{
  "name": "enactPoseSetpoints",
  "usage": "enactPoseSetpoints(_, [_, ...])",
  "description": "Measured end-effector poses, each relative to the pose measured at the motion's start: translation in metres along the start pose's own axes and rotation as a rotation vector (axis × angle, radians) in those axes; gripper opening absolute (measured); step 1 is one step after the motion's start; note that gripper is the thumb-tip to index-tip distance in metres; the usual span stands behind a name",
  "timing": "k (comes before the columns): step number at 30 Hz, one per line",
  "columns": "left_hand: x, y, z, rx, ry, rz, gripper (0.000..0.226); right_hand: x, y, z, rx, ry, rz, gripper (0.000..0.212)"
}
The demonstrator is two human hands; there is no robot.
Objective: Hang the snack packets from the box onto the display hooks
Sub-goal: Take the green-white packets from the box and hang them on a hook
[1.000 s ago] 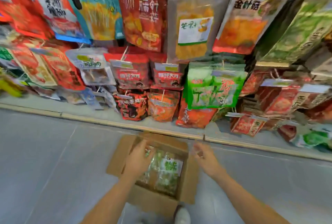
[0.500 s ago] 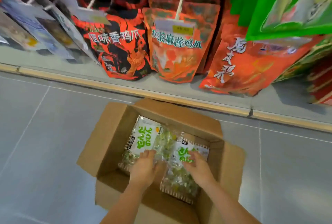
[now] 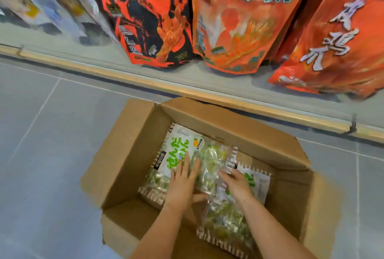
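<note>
Inside an open cardboard box (image 3: 228, 125) on a shop floor (image 3: 52, 154), two snack packets lie flat side by side. Their long axes run roughly away from the person, printed ends farthest off. The left packet (image 3: 178, 148) sits under the left hand (image 3: 182, 184), whose fingers are straight and pressed flat across the green lettering, thumb stretched toward the neighbouring packet. The right packet (image 3: 226, 225), whose far corner appears to overlap the first, lies under the right hand (image 3: 236, 186). That hand's fingers are spread and barely bent on the clear film. Neither hand visibly has a packet pinched or lifted.

Each hand is nearest its own packet, so either could make the pick. The lift would have to go up and forward over the box's far wall. Beyond that wall, red packets (image 3: 149, 19) and orange packets (image 3: 239, 19) hang down to the grey shelf base (image 3: 207, 80) (the hooks themselves are out of frame).

Half a second earlier the hands were on the same two packets, but the view was wider and took in hooks and price tags. A second earlier both hands were higher, the right one over the box's right rim.
</note>
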State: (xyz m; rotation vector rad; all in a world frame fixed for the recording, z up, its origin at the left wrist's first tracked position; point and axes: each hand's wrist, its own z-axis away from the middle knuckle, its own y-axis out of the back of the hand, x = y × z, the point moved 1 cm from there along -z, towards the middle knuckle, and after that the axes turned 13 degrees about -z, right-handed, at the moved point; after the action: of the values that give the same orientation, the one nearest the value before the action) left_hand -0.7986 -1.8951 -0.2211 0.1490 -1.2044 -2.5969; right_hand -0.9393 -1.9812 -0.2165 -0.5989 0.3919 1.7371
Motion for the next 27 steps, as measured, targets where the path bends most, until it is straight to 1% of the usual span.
enactPoseSetpoints(1, [-0.003, 0.009, 0.005, -0.018, -0.018, 0.025, 0.111, -0.009, -0.001, 0.01, 0.008, -0.002, -0.027, 0.013])
enactPoseSetpoints(3, [-0.004, 0.033, 0.023, -0.048, -0.05, 0.07, 0.109, -0.025, 0.001, 0.035, 0.0, -0.017, -0.072, 0.018])
enactPoseSetpoints(6, [-0.002, 0.075, 0.065, -0.091, -0.008, 0.18, 0.108, -0.055, 0.01, 0.087, -0.067, -0.016, -0.031, 0.015])
enactPoseSetpoints(10, [0.008, 0.148, 0.149, -0.068, 0.106, 0.477, 0.105, -0.113, 0.03, 0.187, -0.096, -0.01, -0.005, 0.008])
enactPoseSetpoints(13, [0.021, 0.206, 0.218, -0.056, 0.225, 0.682, 0.101, -0.166, 0.041, 0.269, -0.101, 0.001, -0.039, 0.017])
enactPoseSetpoints(15, [0.031, 0.251, 0.263, -0.019, 0.297, 0.836, 0.098, -0.208, 0.047, 0.329, -0.082, 0.041, -0.079, 0.019])
enactPoseSetpoints(17, [0.04, 0.295, 0.297, -0.004, 0.388, 0.995, 0.096, -0.238, 0.052, 0.374, -0.085, 0.081, -0.133, 0.013])
enactPoseSetpoints(18, [0.043, 0.314, 0.313, -0.02, 0.404, 1.106, 0.1, -0.249, 0.054, 0.395, -0.077, 0.09, -0.155, 0.008])
enactPoseSetpoints(19, [0.047, 0.335, 0.325, -0.007, 0.388, 1.241, 0.098, -0.26, 0.054, 0.411, -0.068, 0.112, -0.167, 0.008])
enactPoseSetpoints(20, [0.053, 0.355, 0.334, -0.012, 0.354, 1.38, 0.084, -0.271, 0.051, 0.425, -0.069, 0.125, -0.173, 0.012])
enactPoseSetpoints(21, [0.058, 0.377, 0.347, -0.028, 0.301, 1.55, 0.064, -0.279, 0.049, 0.439, -0.085, 0.129, -0.198, 0.011])
enactPoseSetpoints(22, [0.061, 0.391, 0.353, -0.021, 0.259, 1.648, 0.048, -0.287, 0.046, 0.452, -0.099, 0.133, -0.213, 0.007])
enactPoseSetpoints(23, [0.063, 0.404, 0.358, 0.034, 0.237, 1.756, 0.039, -0.294, 0.043, 0.459, -0.115, 0.144, -0.212, 0.006])
enactPoseSetpoints(25, [0.054, 0.426, 0.362, 0.143, 0.191, 1.799, 0.034, -0.311, 0.036, 0.476, -0.145, 0.165, -0.22, 0.011])
enactPoseSetpoints(26, [0.048, 0.437, 0.364, 0.174, 0.177, 1.742, 0.034, -0.316, 0.034, 0.48, -0.141, 0.16, -0.211, 0.01])
enactPoseSetpoints(27, [0.041, 0.449, 0.365, 0.202, 0.166, 1.716, 0.039, -0.325, 0.034, 0.484, -0.13, 0.169, -0.193, 0.005])
